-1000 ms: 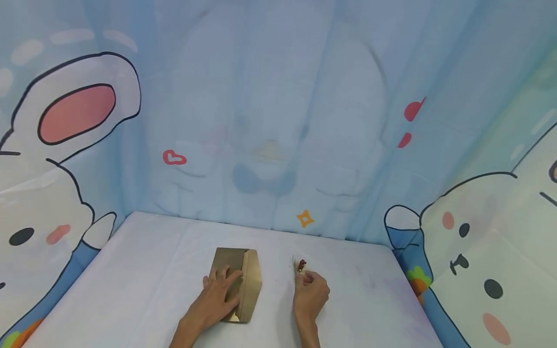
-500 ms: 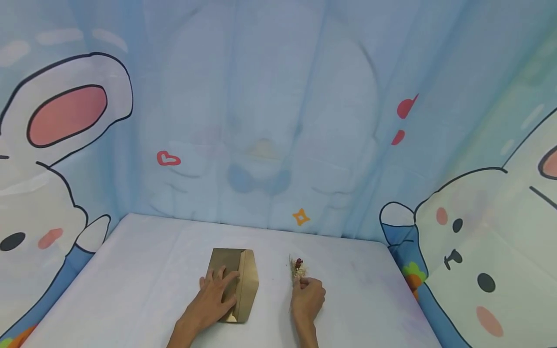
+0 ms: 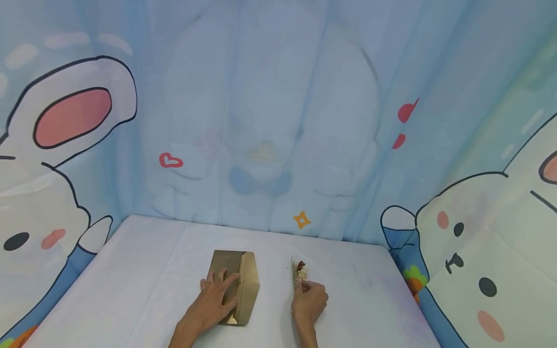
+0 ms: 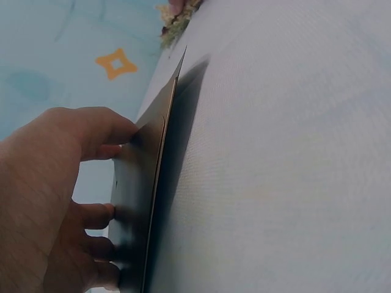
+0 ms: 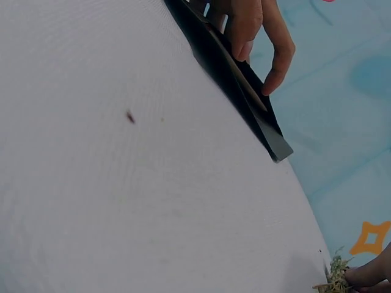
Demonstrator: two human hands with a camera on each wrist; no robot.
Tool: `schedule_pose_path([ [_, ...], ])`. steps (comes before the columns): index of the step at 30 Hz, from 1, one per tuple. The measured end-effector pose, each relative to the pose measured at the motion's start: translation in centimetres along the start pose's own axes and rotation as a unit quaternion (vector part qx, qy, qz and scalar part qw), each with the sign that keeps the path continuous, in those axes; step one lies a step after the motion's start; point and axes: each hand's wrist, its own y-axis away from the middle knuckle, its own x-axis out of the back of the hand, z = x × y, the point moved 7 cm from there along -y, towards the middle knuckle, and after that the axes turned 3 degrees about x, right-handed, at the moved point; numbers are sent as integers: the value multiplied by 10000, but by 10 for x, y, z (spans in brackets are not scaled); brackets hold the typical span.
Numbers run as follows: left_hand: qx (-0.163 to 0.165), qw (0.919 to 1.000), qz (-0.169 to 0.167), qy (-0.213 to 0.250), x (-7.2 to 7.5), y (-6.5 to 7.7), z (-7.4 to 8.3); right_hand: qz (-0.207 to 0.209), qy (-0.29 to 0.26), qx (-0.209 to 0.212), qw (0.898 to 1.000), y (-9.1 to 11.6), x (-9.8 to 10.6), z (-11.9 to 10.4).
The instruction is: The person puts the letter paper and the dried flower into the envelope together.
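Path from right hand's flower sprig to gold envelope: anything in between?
Nothing sizeable on the white tabletop between the flower sprig and the gold envelope, just a tiny dark fleck. The left hand, spread over the envelope up to its flap, might crowd it.

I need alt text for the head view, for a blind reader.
A person's left hand rests on a shiny gold, rectangular envelope on a white table; the right hand pinches a small red-and-cream dried-flower bunch.
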Motion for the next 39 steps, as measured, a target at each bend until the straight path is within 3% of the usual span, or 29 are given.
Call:
schedule_pose_path([
  [13, 53, 10000, 17, -33, 2, -1, -2, -19, -303, 160, 9994, 6, -7, -14],
  [25, 36, 10000, 25, 19, 1, -1, 0, -380, -346, 289, 9983, 20, -24, -28],
  [39, 40, 10000, 21, -32, -1, -5, -3, -852, -652, 805, 9910, 35, -41, -57],
])
